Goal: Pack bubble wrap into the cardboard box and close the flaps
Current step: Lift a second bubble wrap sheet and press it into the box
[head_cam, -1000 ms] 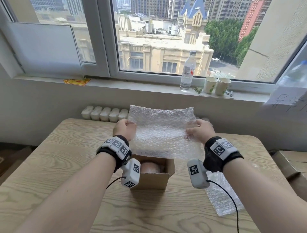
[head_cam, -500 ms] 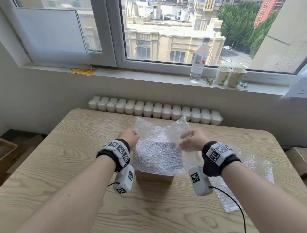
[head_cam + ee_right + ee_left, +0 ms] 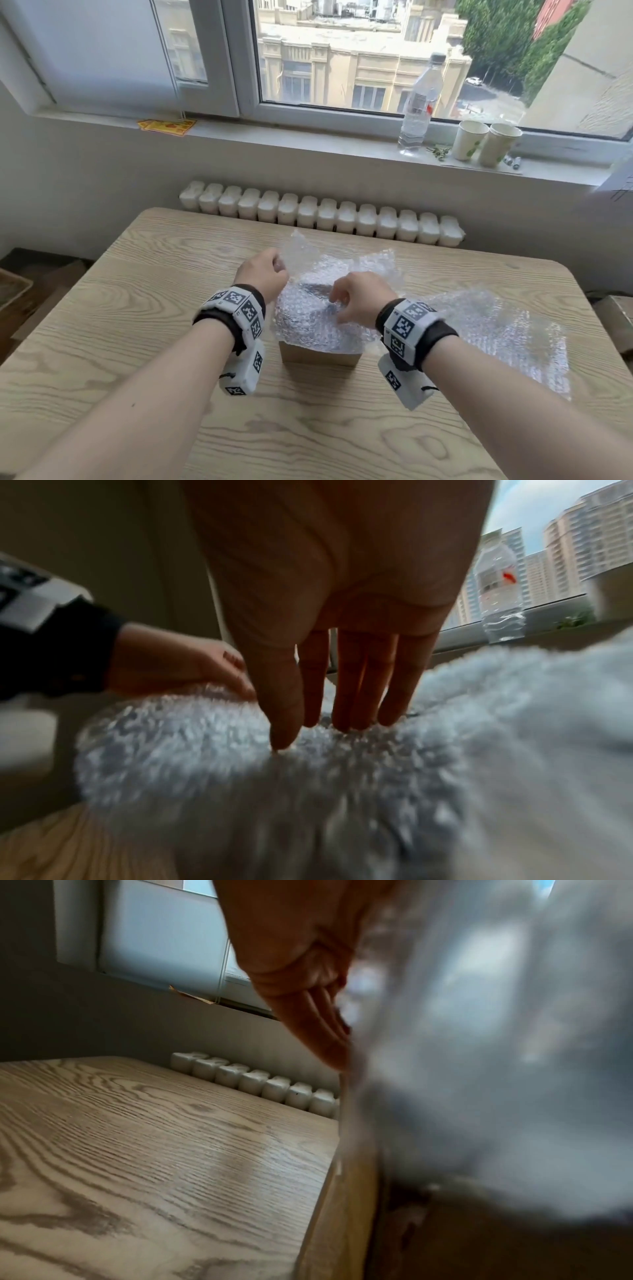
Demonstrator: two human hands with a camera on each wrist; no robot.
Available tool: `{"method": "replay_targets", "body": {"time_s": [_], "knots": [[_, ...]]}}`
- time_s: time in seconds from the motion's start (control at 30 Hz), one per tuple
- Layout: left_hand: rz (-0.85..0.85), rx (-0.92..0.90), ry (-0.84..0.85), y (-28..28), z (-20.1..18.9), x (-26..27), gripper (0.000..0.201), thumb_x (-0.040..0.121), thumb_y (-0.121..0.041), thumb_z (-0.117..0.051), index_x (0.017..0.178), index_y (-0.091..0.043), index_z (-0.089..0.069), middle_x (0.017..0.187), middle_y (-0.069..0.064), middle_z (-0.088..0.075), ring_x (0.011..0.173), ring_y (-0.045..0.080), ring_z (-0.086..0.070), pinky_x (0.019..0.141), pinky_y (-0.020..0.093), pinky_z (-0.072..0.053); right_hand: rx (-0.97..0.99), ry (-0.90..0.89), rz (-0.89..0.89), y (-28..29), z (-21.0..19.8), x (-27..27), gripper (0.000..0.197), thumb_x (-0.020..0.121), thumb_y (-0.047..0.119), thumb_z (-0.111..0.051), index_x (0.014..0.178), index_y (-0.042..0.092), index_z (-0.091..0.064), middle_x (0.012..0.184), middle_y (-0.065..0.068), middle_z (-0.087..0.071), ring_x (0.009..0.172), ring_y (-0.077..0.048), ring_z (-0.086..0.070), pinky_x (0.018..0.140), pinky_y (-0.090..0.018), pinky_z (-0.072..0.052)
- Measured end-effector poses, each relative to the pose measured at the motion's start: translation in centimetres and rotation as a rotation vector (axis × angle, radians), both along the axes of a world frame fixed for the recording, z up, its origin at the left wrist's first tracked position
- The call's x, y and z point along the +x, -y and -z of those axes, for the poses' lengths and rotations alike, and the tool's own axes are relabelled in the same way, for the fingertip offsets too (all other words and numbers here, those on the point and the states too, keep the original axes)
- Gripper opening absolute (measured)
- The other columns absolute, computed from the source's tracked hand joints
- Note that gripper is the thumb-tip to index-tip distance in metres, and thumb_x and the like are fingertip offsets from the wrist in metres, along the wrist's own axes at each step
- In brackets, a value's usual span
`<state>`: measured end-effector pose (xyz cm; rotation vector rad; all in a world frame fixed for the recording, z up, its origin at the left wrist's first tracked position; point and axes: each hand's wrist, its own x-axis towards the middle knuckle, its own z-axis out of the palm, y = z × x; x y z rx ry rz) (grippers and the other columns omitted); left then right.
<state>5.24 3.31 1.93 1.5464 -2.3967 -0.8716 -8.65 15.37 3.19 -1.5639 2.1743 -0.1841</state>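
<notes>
Fingers (image 3: 356,685) of the right hand (image 3: 359,301) press straight down on one bubble wrap sheet (image 3: 308,318) draped over the cardboard box (image 3: 318,356) mid-worktop (image 3: 137,342); the left hand (image 3: 263,274) pinches its left edge. A second sheet (image 3: 496,342) lies toward the right edge, seen only from the head view

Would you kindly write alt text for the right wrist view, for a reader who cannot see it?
The right hand presses straight fingers down into a crumpled bubble wrap sheet. The left hand touches the sheet's far edge. A water bottle stands on the windowsill behind.
</notes>
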Motion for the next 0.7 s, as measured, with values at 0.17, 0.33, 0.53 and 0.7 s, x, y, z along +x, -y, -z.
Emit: {"method": "replay_targets", "body": {"time_s": [0.17,0.33,0.53,0.7], "knots": [[0.110,0.130,0.095,-0.1,-0.1,-0.8,0.017,0.085,-0.021,-0.050,0.069,-0.017,-0.045,0.066,-0.003,-0.046,0.058,0.011,-0.041,0.051,0.024,-0.032,0.016,-0.090,-0.091,0.3,1.0,0.7,0.031,0.074,0.024,-0.072,0.105,0.023,-0.069,0.086,0.006,-0.060,0.079,-0.011,-0.052,0.070,-0.024,-0.047],[0.155,0.095,0.204,-0.5,0.3,-0.6,0.018,0.084,-0.021,-0.055,0.071,-0.019,-0.042,0.075,0.001,-0.049,0.075,0.021,-0.048,0.063,0.028,-0.036,0.045,-0.157,-0.111,0.5,1.8,0.9,0.028,0.083,0.016,-0.055,0.107,0.020,-0.067,0.103,0.000,-0.065,0.095,-0.021,-0.061,0.074,-0.030,-0.049],[0.191,0.009,0.263,0.1,1.9,0.0,0.029,0.082,-0.008,-0.053,0.110,-0.014,-0.054,0.106,0.010,-0.064,0.097,0.028,-0.060,0.074,0.031,-0.047,0.141,-0.275,-0.105,0.4,3.3,1.1,0.030,0.078,0.010,-0.060,0.108,0.015,-0.057,0.116,-0.006,-0.048,0.111,-0.026,-0.050,0.089,-0.043,-0.050],[0.184,-0.275,0.206,-0.4,1.1,-0.3,0.024,0.086,-0.028,-0.056,0.105,-0.019,-0.046,0.097,-0.001,-0.052,0.086,0.020,-0.055,0.067,0.030,-0.042,0.199,-0.213,-0.176,1.1,2.8,0.3,0.042,0.075,0.018,-0.065,0.117,0.016,-0.061,0.113,-0.005,-0.059,0.109,-0.023,-0.055,0.086,-0.034,-0.052]]}}
